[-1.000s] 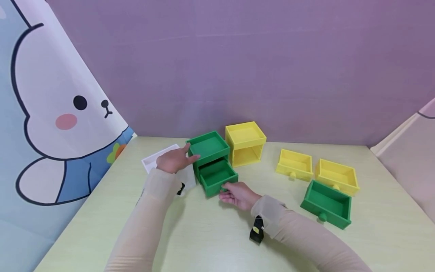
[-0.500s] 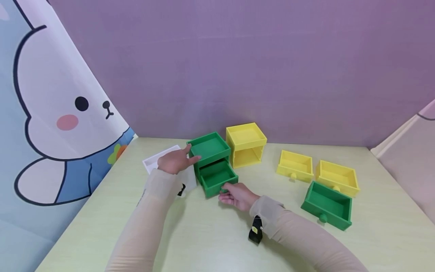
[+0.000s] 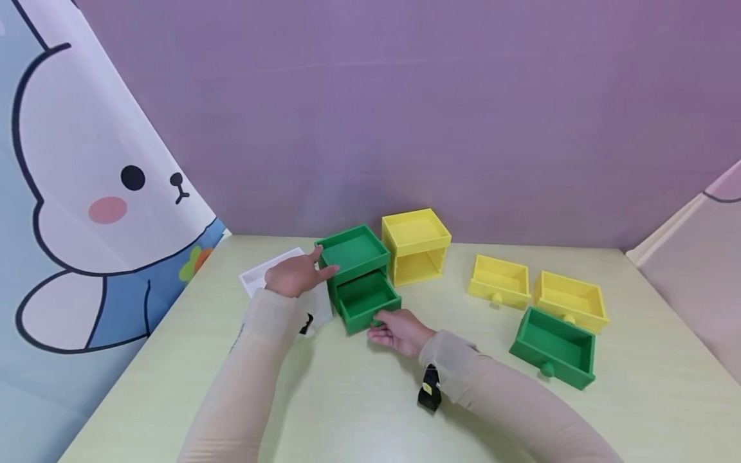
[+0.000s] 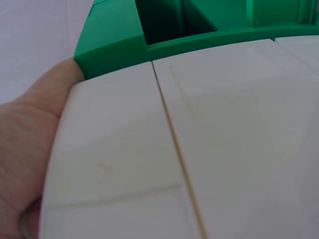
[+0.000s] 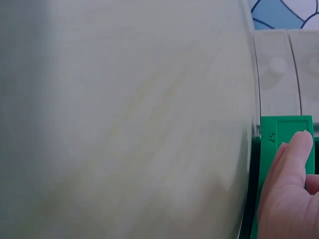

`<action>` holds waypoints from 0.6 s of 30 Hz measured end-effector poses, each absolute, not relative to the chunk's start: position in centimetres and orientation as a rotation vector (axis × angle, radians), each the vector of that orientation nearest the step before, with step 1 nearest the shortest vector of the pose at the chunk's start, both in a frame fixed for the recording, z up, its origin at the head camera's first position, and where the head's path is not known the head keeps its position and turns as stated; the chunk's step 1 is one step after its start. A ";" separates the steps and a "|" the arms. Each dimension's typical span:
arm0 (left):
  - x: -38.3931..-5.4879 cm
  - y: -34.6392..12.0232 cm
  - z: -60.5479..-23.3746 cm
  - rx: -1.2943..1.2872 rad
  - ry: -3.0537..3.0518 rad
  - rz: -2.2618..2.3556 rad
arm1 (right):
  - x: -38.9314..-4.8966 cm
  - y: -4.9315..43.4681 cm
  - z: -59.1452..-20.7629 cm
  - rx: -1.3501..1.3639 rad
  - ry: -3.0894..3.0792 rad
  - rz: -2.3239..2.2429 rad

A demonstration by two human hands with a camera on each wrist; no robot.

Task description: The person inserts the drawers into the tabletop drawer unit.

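Note:
In the head view my left hand (image 3: 294, 275) reaches over the white drawer cabinet (image 3: 321, 301). Thumb and index finger are spread, touching the left side of the green drawer cabinet (image 3: 356, 251); the other fingers are hidden. A green drawer (image 3: 366, 299) sticks out of this cabinet's lower bay, with a dark gap above it. At its front, my right hand (image 3: 402, 331) pinches the round green knob (image 3: 377, 321) between thumb and fingers. The right wrist view shows those fingers against the green drawer front marked 57, beside the white cabinet's knobbed fronts.
A yellow cabinet (image 3: 415, 241) with an open front stands just right of the green one. On the right side of the table (image 3: 347, 399) lie two yellow drawers, one left (image 3: 500, 280) and one right (image 3: 570, 301), with a loose green drawer (image 3: 552, 350) before them.

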State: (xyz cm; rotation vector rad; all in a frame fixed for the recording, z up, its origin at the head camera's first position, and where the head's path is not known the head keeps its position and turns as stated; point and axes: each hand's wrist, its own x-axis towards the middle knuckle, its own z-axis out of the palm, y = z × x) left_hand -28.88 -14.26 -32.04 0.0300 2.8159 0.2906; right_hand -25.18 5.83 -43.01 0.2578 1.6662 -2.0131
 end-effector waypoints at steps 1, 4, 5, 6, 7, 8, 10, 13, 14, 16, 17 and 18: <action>-28.9 -14.3 -32.0 0.030 2.818 0.290 | -25.3 5.8 -43.0 0.253 1.672 -2.012; -28.8 -14.3 -32.0 0.030 2.821 0.284 | -25.6 5.5 -43.0 0.247 1.676 -2.017; -28.8 -14.3 -32.0 0.027 2.821 0.283 | -25.7 5.4 -43.0 0.239 1.682 -2.018; -28.8 -14.3 -32.0 0.024 2.819 0.282 | -25.8 5.4 -42.9 0.240 1.684 -2.015; -28.8 -14.3 -32.0 0.022 2.817 0.285 | -25.9 5.3 -42.9 0.235 1.689 -2.011; -28.8 -14.3 -32.0 0.022 2.815 0.288 | -25.9 5.3 -42.9 0.235 1.693 -2.006; -28.8 -14.3 -32.1 0.019 2.812 0.294 | -26.0 5.3 -42.9 0.226 1.702 -1.991; -28.8 -14.3 -32.1 0.019 2.809 0.299 | -26.0 5.5 -42.8 0.225 1.712 -1.959; -28.8 -14.3 -32.1 0.020 2.809 0.300 | -25.9 5.6 -42.8 0.231 1.715 -1.954; -28.8 -14.3 -32.1 0.021 2.811 0.307 | -25.9 5.8 -42.9 0.241 1.736 -1.952; -28.8 -14.2 -32.2 0.021 2.811 0.310 | -25.9 6.0 -42.8 0.253 1.746 -1.958; -28.9 -14.2 -32.2 0.024 2.811 0.317 | -25.9 6.1 -42.8 0.266 1.751 -1.971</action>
